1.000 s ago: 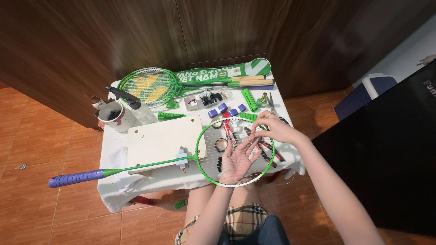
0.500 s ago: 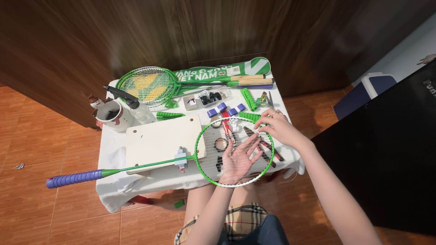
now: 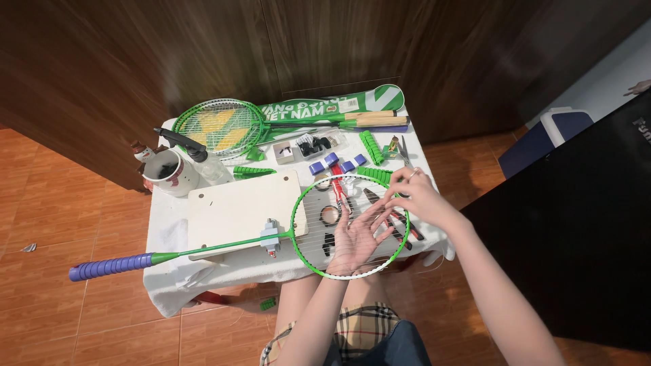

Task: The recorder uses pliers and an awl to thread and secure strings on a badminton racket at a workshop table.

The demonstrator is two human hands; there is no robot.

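A green badminton racket (image 3: pixel 224 245) with a purple grip lies across a small white-covered table (image 3: pixel 169 234), its shaft held in a small clamp (image 3: pixel 270 235) on a pale wooden board (image 3: pixel 237 207). My left hand (image 3: pixel 356 237) lies flat, palm up with fingers spread, under the partly strung hoop (image 3: pixel 308 196). My right hand (image 3: pixel 413 196) pinches a thin string at the hoop's far right rim. Small tools lie beneath the strings.
A second green racket (image 3: pixel 217 129) and a green racket cover (image 3: pixel 339 108) lie at the table's back. A mug (image 3: pixel 166 173), a spray bottle (image 3: pixel 203 159), green grip rolls (image 3: pixel 371 147) and scissors (image 3: pixel 403 149) stand nearby. Dark wood panels rise behind; a black cabinet (image 3: pixel 576 224) stands right.
Both hands stay at the hoop. My right hand's fingers have shifted slightly along the far right rim; the racket has not moved.
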